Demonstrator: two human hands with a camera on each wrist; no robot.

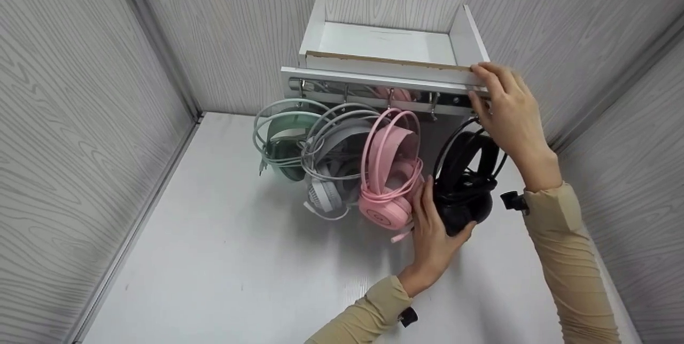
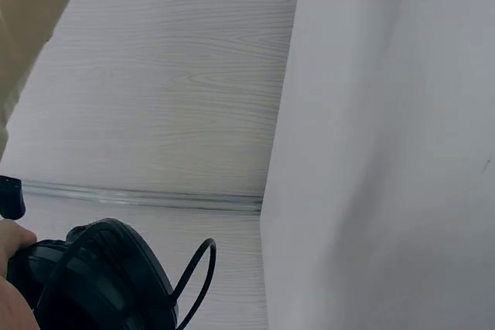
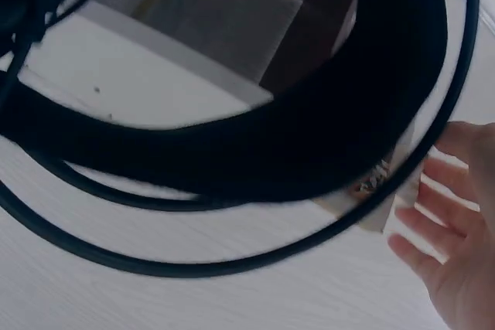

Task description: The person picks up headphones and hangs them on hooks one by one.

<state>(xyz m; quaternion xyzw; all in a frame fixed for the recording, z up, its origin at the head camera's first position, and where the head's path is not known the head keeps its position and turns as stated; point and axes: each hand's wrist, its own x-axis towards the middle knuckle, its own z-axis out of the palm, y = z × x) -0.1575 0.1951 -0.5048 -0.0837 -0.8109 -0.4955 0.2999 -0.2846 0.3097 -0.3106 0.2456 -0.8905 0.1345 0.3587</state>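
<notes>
A black headset (image 1: 464, 194) hangs at the right end of a row, below a white hook rail (image 1: 374, 78). My left hand (image 1: 432, 242) holds its lower ear cup from beneath, fingers on one side and thumb on the other. In the left wrist view the black ear cup (image 2: 100, 284) covers the lower left, with part of the hand beside it. My right hand (image 1: 510, 111) rests on the rail's right end, fingers extended along the shelf corner. The black headband (image 3: 255, 152) crosses the right wrist view, with the right fingers (image 3: 441, 206) behind it. The black headset's hook is hidden.
Left of the black headset hang a pink headset (image 1: 387, 173), a grey headset (image 1: 334, 157) and a green headset (image 1: 291, 141). The pink one is close beside the left fingers. A white shelf (image 1: 385, 42) stands above the rail. Wood-grain panels (image 1: 69, 119) enclose the sides.
</notes>
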